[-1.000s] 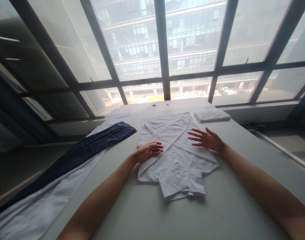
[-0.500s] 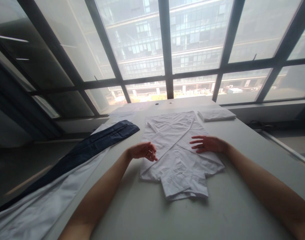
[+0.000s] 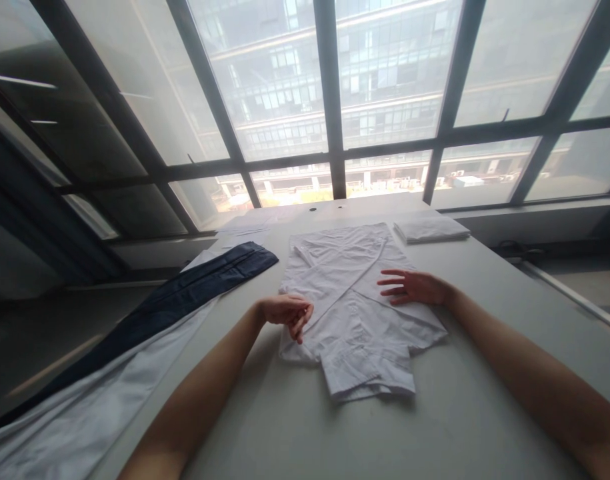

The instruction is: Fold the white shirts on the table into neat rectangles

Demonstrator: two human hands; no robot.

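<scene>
A white shirt (image 3: 335,267) lies spread on the white table in front of me, with parts of it folded across one another and a narrower section pointing towards me. Over its left edge hovers my left hand (image 3: 291,313), its fingers loosely bent downward, slightly apart and holding nothing. On the other side, my right hand (image 3: 412,287) is over the right part of the shirt, fingers spread and palm facing inward, also empty. Whether either hand touches the cloth is hard to tell.
Dark blue cloth (image 3: 205,280) lies over white fabric (image 3: 135,373) along the table's left edge. A folded white cloth (image 3: 431,230) rests at the far right. Pale sheets (image 3: 245,227) lie at the far left. Large windows (image 3: 285,80) stand behind the table (image 3: 265,427).
My left hand has dipped slightly, its fingers turning down and towards me. My right hand has barely moved, and the shirt lies as before.
</scene>
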